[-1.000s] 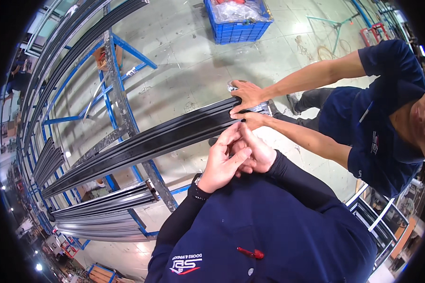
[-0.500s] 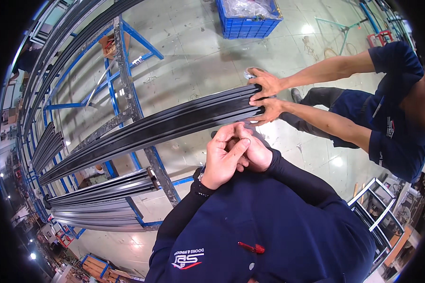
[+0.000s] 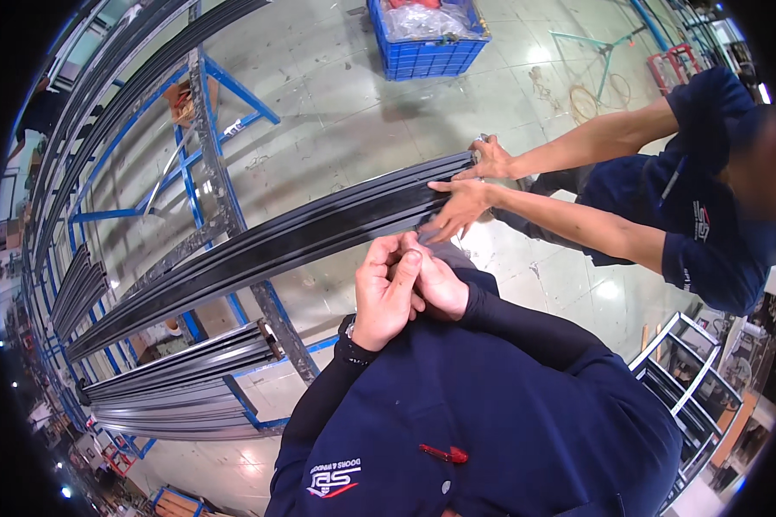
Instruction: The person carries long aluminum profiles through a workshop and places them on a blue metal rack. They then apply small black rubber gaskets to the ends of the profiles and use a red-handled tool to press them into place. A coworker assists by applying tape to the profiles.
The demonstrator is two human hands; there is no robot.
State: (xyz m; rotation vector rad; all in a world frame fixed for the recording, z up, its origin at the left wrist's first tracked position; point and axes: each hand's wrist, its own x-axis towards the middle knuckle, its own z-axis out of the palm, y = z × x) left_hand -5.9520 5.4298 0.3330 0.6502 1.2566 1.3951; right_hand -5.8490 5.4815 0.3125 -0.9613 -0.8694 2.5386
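My left hand [image 3: 382,297] and my right hand [image 3: 442,288] meet in front of my chest, fingers bent and thumbs pressed in. Whatever sits between the fingertips is too small or hidden to make out. Just beyond them lies a bundle of long black metal profiles [image 3: 276,246], running from the far left to a co-worker at the right. One co-worker hand [image 3: 493,160] grips the profiles' end. The other co-worker hand [image 3: 464,203] is spread over the same end, close to my fingertips and slightly blurred.
A blue steel rack [image 3: 211,164] carries the profiles, with more grey profiles [image 3: 181,379] stacked lower. A blue crate [image 3: 427,56] with clear plastic stands on the tiled floor. Framed panels [image 3: 681,370] lean at the right. The co-worker [image 3: 629,207] stands across from me.
The co-worker's nearer hand has shifted left along the profiles and spread its fingers. My two hands stay together. The whole view has shifted slightly.
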